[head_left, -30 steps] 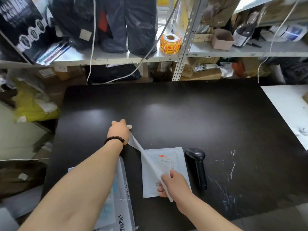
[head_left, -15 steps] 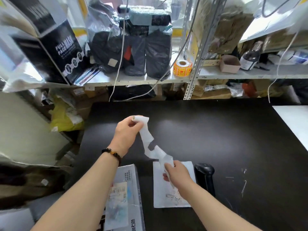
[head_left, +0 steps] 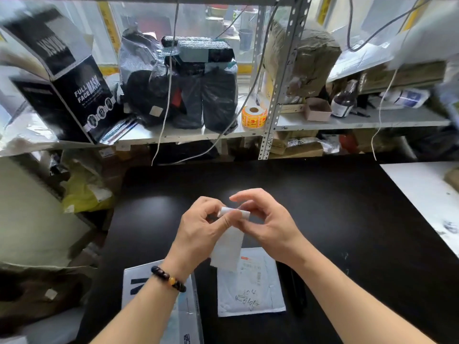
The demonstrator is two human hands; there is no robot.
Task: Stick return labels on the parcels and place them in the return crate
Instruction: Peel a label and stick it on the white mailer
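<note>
While both hands meet above the black worktop (head_left: 323,207), the left hand (head_left: 201,234) and the right hand (head_left: 268,224) share a white paper strip (head_left: 229,247): the left grip pinches its top edge between thumb and fingers, and the right grip pinches the same rolled top edge from the other side, with the index finger raised above it. From the pinch the strip hangs down in front of the wrists, its lower end over the near part of the worktop. A beaded bracelet (head_left: 169,279) circles the left wrist. Below the hands a white parcel (head_left: 250,291) lies flat on the worktop with a printed label and handwriting on its top face. Just left of it, under the left forearm, lies a grey parcel (head_left: 183,316) with large dark lettering. A dark object beside the white parcel, under the right forearm, is too hidden to identify. On the shelf (head_left: 372,120) behind the worktop stand black bags (head_left: 198,100), an orange sticker roll (head_left: 253,116), a small pink box (head_left: 318,109), a dark bottle (head_left: 344,101) and a black mask box (head_left: 74,95).
</note>
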